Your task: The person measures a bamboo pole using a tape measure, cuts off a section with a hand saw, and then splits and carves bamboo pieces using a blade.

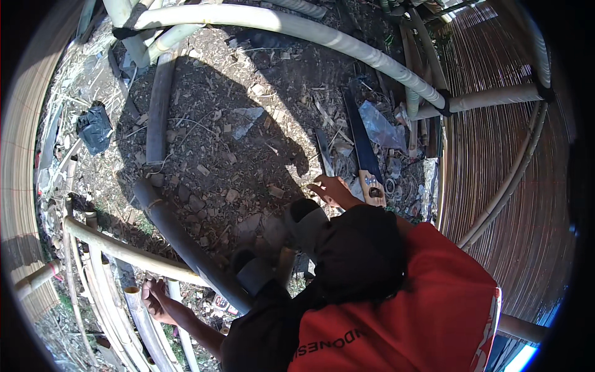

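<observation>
My right hand [335, 191] reaches over the ground on the right, its fingers apart and nothing seen in them. Just beyond its fingertips lies a narrow dark blade [323, 151]; its near end is hard to make out. To the right of that hand is a handsaw with a dark blade [357, 133] and a light wooden handle [372, 188]. On the left, my left hand [160, 302] hovers with loosely bent fingers beside the cut end of a bamboo pole [134, 297]. Whether it touches the pole is unclear.
A dark bamboo pole [186, 242] slants beside my feet, and another bamboo length [161, 111] lies farther off. A bamboo frame rail [279, 22] crosses the far side. Wood chips cover the ground, with a black plastic bag [95, 128] at left and slatted screen [496, 142] at right.
</observation>
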### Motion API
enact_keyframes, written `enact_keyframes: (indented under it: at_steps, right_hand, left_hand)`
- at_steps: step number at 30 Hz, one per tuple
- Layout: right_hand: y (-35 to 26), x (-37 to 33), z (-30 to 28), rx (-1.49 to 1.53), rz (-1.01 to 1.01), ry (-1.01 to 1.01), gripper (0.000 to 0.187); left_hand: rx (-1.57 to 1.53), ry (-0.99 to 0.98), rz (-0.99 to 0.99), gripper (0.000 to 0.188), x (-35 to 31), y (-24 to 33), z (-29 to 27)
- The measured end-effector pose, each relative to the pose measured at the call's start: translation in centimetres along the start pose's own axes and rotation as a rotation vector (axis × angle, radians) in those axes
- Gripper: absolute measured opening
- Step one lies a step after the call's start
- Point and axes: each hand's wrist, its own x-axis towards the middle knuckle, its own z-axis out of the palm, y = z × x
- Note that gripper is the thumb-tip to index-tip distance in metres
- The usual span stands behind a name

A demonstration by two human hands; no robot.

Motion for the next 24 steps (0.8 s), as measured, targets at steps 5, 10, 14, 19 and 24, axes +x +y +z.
enact_keyframes:
  at_steps: [5, 10, 14, 19, 24]
  right_hand:
    - [2.8, 1.5, -5.2, -0.126, 0.006, 0.471, 0.049]
    - [15.8, 1.7, -16.9, -0.504, 0.415, 0.673, 0.052]
    - [23.6, 3.4, -23.4, -0.486, 0.704, 0.548, 0.054]
    - [37.0, 3.1, -32.0, -0.599, 0.869, 0.527, 0.076]
    - [42.7, 9.4, -33.1, -0.524, 1.008, 0.372, 0.09]
  left_hand:
    - [0.112, 0.011, 0.251, 0.042, 3.6, -6.8, -10.6]
    - [0.196, 0.325, -0.035, 0.055, 3.8, -0.4, -12.5]
    - [0.19, 0.517, -0.043, 0.058, 4.8, 3.9, -15.2]
    - [0.262, 0.443, -0.038, 0.062, 6.0, 8.7, -10.0]
    - [0.426, 0.473, -0.052, 0.052, 6.6, 9.2, -15.4]
